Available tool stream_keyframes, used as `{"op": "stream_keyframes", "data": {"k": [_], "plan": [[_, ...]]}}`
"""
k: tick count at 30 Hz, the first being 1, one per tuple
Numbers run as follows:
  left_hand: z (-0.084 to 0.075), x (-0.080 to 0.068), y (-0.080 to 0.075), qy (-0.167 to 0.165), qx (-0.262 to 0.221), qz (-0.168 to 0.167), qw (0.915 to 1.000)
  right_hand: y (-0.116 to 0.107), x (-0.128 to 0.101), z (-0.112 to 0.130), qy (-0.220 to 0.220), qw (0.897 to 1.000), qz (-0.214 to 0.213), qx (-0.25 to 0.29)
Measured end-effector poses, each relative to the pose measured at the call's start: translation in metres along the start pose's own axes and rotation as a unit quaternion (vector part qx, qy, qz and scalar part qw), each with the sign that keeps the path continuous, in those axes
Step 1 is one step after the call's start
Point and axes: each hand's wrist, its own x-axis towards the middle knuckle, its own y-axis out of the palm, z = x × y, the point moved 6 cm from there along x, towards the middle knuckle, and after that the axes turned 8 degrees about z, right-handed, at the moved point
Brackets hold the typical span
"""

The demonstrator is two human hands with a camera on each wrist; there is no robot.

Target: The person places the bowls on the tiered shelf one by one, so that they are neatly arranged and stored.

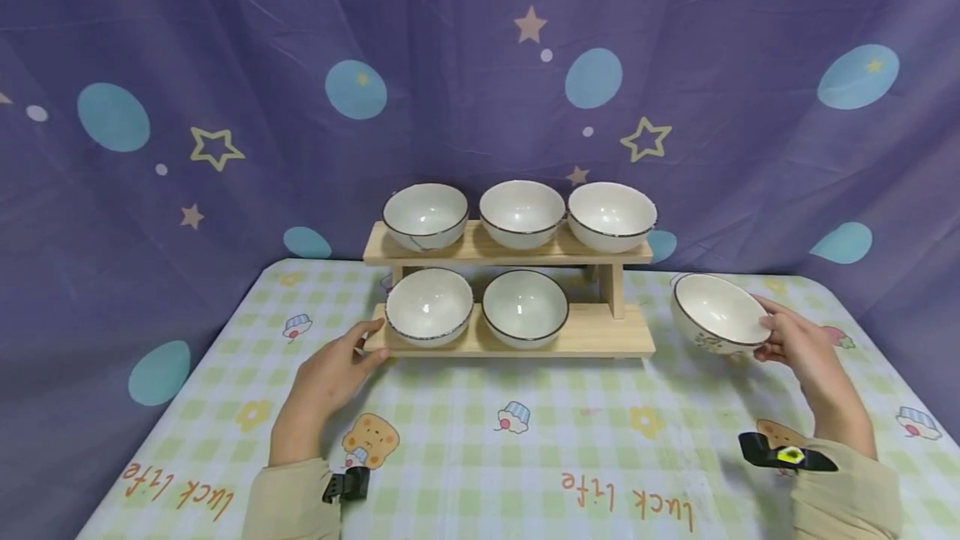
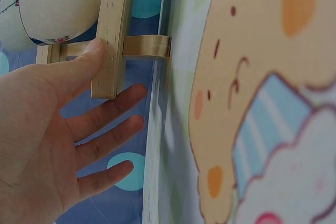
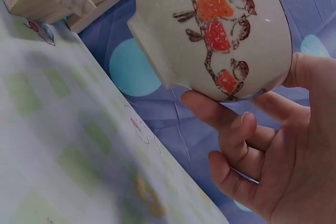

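Observation:
A two-tier wooden rack (image 1: 600, 332) carries several white bowls with dark rims. Three, including the middle upper bowl (image 1: 522, 215), stand on the top tier; the left lower bowl (image 1: 430, 307) and a pale greenish bowl (image 1: 525, 308) are on the bottom tier. My left hand (image 1: 327, 375) pinches the lower board's left end, thumb against its front edge, other fingers spread beyond it. Off the rack's right side, my right hand (image 1: 806, 348) holds another bowl (image 3: 215, 35) by its right side, tilted and raised over the table. Red birds on a branch decorate its outside.
A checked tablecloth (image 1: 465, 448) with cartoon prints covers the table. Behind the rack hangs a purple curtain (image 1: 465, 40) with stars and blue ovals. The lower tier's board shows bare wood to the right of the greenish bowl.

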Motion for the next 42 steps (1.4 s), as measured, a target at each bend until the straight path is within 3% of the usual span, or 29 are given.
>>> {"op": "stream_keyframes", "data": {"k": [14, 24, 34, 42], "plan": [[0.000, -0.002, 0.000, -0.001, 0.000, 0.004, 1.0000, 0.040, 0.009, 0.023, 0.005, 0.990, 0.025, -0.138], [-0.001, -0.002, -0.001, 0.001, 0.002, -0.002, 1.0000, 0.070, 0.016, 0.031, 0.034, 0.987, 0.052, -0.147], [0.000, 0.000, -0.001, 0.003, 0.002, -0.007, 1.0000, 0.095, 0.023, 0.031, 0.018, 0.984, 0.066, -0.163], [0.000, -0.002, -0.001, 0.003, 0.000, -0.006, 1.0000, 0.111, 0.028, 0.029, 0.003, 0.987, 0.078, -0.141]]}}
